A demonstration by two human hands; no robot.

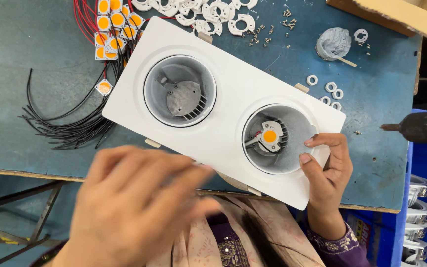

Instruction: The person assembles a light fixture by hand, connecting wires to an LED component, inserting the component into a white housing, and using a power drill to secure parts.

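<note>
In the head view, a white twin downlight housing (228, 106) lies slanted on the blue workbench (35, 64); the right hand (327, 170) grips its lower right corner, thumb and forefinger curled over the rim of the cup that already carries a yellow LED chip (270, 136). The left hand (134, 207), blurred, seems to hover open and empty just below the housing. Judging by the bare cup (180, 90), fitting is 1 of 2 done; next calls for a chip from the wired pile (112, 29) at its upper left.

A blue workbench (35, 54) carries a white twin-lamp housing (233, 94), black wires (65, 126) and white rings (208, 15).
</note>
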